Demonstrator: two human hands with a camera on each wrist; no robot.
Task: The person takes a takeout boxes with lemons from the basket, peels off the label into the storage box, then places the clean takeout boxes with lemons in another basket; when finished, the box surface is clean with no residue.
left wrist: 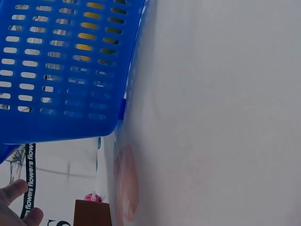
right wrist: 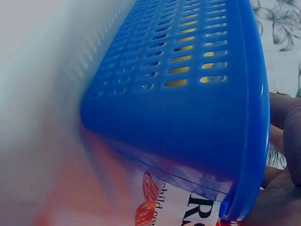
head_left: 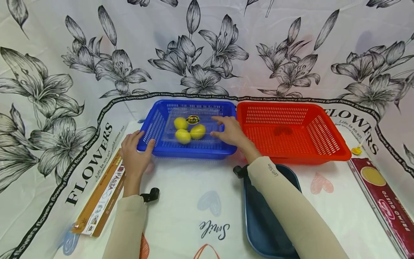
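Note:
In the head view a blue basket [head_left: 187, 155] holds a clear plastic box [head_left: 207, 111] with three yellow round fruits [head_left: 183, 136] inside. My left hand [head_left: 134, 153] is at the basket's left end, fingers spread near the rim; in the left wrist view only its fingertips [left wrist: 21, 202] show, below the basket [left wrist: 61, 125]. Over the basket's right end reaches my right hand [head_left: 230, 132], thumb and fingers extended apart at the right side of the clear box. Whether they touch the box cannot be told. The right wrist view shows that hand [right wrist: 287, 136] beyond the basket's rim [right wrist: 256, 94].
A red basket [head_left: 291, 156] stands right of the blue one. The dark blue tray [head_left: 258, 216] lies partly under my right forearm. Pasta boxes [head_left: 103, 194] lie at the left, a dark red package [head_left: 381, 194] at the right, with a small yellow item [head_left: 357, 150] above it.

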